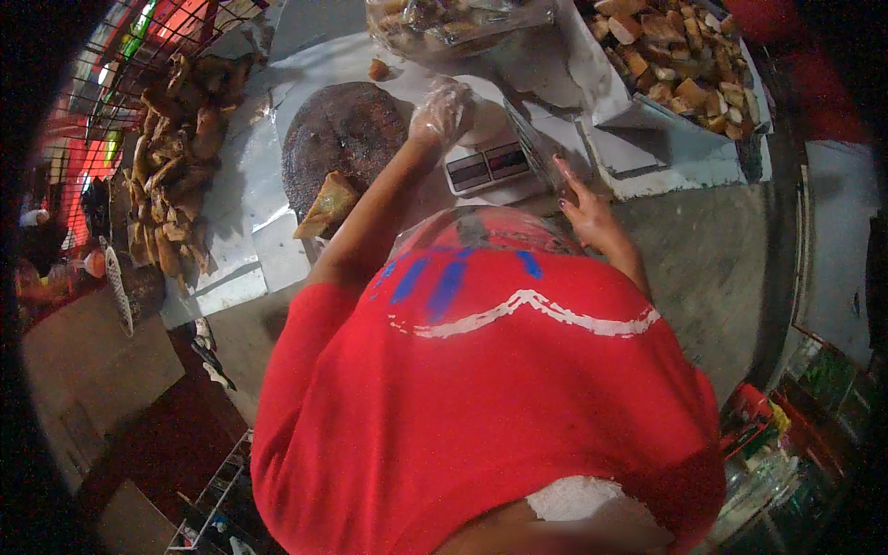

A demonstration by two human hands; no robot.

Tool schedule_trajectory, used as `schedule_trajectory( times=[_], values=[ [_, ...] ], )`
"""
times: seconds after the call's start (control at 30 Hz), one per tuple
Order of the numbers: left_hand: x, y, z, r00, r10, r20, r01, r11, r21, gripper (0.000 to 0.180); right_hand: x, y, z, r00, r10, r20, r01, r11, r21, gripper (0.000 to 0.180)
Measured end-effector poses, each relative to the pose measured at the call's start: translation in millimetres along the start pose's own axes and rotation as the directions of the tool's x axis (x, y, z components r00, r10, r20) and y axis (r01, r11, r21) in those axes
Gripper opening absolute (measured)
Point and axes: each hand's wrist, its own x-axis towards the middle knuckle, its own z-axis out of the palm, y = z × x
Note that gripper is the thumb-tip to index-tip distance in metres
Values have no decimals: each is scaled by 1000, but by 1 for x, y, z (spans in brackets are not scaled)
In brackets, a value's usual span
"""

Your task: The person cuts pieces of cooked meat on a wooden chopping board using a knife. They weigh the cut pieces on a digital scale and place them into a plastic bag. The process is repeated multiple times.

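My left hand (442, 111), in a clear plastic glove, reaches over the far side of a white scale (490, 190) with two dark display windows. Its fingers look curled in; what they hold, if anything, I cannot make out. My right hand (592, 211) is bare and closed around a cleaver (532, 143), whose broad grey blade tilts beside the scale's right edge. The handle is mostly hidden. Left of the scale lies a round, dark chopping block (338, 134). A golden-brown slab of food (329, 205) rests at its near edge, beside my left forearm.
Browned meat pieces (171, 162) are heaped along the table's left side by a wire grille (116, 79). A clear bag of food (462, 28) sits at the back. At the right back, a white-sided tray (638, 111) holds chopped chunks. One small piece (378, 69) lies behind the block.
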Motion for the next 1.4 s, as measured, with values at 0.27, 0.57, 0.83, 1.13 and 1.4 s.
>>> schedule_trajectory(
  times=[0.27,0.57,0.83,1.13,1.4],
  values=[
    [11,24,8,995,-92,31,91,995,39,72,10,37,-20,890,-417,-184,384,904,-188,71],
    [-105,64,-88,717,-631,-297,551,773,-313,79,41,28,-57,971,-232,-56,225,968,-110,72],
    [-201,77,-102,539,-679,-498,696,693,-190,43,76,7,-70,967,-254,32,256,964,-70,72],
    [-134,77,-79,727,-509,-461,624,770,133,58,72,0,-86,987,-30,155,41,997,-68,71],
    [6,50,18,904,-425,51,393,872,292,79,59,54,-74,998,-49,40,49,999,-17,68]
  ],
)
